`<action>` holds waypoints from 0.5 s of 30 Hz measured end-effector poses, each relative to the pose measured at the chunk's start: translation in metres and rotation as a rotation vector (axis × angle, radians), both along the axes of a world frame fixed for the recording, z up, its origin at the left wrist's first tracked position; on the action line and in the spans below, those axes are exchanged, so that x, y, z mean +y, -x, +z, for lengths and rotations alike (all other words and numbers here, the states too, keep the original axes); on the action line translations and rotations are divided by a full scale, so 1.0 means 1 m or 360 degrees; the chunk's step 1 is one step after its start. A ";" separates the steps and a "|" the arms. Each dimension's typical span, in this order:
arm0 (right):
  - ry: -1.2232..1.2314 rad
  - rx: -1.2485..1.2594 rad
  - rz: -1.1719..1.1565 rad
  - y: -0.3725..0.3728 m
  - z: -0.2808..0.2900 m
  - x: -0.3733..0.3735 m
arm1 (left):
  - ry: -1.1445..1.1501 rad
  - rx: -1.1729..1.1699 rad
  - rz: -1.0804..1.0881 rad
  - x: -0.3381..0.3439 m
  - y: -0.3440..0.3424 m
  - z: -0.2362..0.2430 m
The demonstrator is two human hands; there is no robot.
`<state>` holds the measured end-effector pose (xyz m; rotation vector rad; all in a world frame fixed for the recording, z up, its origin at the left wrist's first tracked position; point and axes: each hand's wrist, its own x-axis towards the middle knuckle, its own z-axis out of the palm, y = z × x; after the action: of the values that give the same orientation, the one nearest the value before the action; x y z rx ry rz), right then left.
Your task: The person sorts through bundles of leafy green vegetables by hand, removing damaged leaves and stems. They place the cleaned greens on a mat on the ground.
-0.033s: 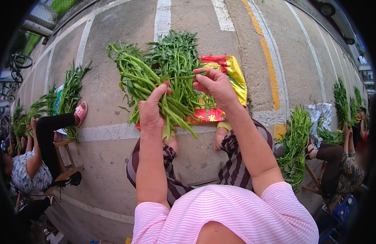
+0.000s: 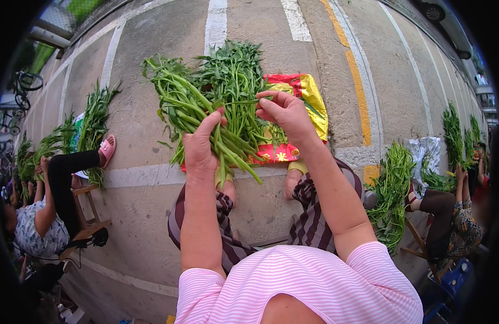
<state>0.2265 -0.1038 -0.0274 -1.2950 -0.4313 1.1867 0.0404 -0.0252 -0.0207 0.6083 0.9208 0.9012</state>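
The left hand (image 2: 202, 144) is closed around a bunch of green stems (image 2: 206, 105) — leafy tops fanning away, cut ends pointing back toward the knees. The right hand (image 2: 284, 112) pinches a single stem (image 2: 244, 101) between thumb and fingertips, just beside the bunch. Below them a red-and-yellow bag (image 2: 309, 94) lies on the pavement (image 2: 152, 135) (more greens (image 2: 392, 189) lie to the right).

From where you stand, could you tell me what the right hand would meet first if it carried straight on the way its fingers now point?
The right hand points left, pinching a single green stem. Going straight on, it would probably meet the bunch of green stems gripped in the left hand first, though the depth is hard to judge.
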 end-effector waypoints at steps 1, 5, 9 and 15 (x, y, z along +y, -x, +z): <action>-0.0025 -0.0073 -0.0005 0.000 -0.003 0.001 | 0.0001 0.0007 0.0012 0.002 0.001 -0.002; -0.0001 -0.0584 0.0001 0.000 -0.006 0.001 | -0.0003 0.0036 0.0040 0.004 0.004 -0.001; 0.0141 -0.1069 0.0113 0.000 -0.005 -0.001 | -0.0031 0.0066 0.0059 0.006 0.005 -0.003; 0.0016 -0.1431 -0.0115 0.002 -0.006 0.001 | -0.0058 0.0110 0.0064 0.003 0.003 0.000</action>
<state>0.2244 -0.1024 -0.0334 -1.7974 -1.0080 0.4833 0.0378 -0.0221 -0.0210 0.6574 0.9832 0.9396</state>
